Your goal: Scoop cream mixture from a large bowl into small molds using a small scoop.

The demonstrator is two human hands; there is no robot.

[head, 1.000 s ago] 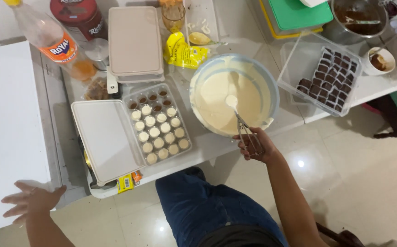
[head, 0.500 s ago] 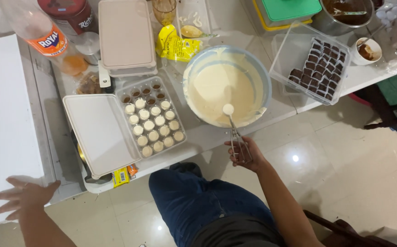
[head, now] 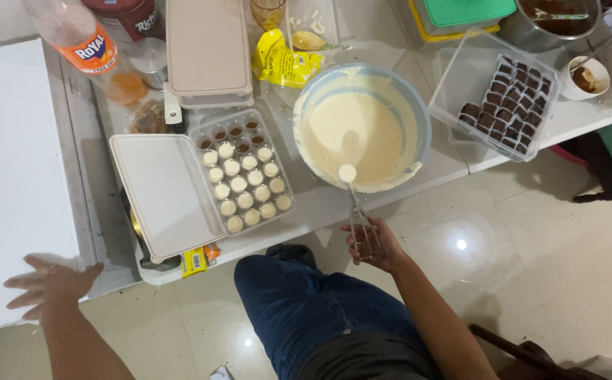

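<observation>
The right hand (head: 373,243) is closed around the wire handles of a small scoop (head: 348,174). The round end of the scoop is full of pale batter. It hangs just over the near edge of the big bowl (head: 419,116), which is full of the same batter.

The left hand (head: 49,285) is open, with its fingers spread. It holds nothing and rests at the edge of a white board (head: 10,162), far from the bowl.

Beside the bowl sits a clear tray (head: 278,176) with many little cups. Most cups are filled with batter, but a few at the far end look dark (maybe only chocolate is in them). The tray's lid (head: 165,193) lies open next to it.

What could go wrong? The scoop is full and runny, so batter could drip onto the worktop (head: 320,204) on the way to the tray. The cups are tiny, so a shaky pour could spill over or miss. The bowl sits near the worktop's edge, so a bump could tip it.
</observation>
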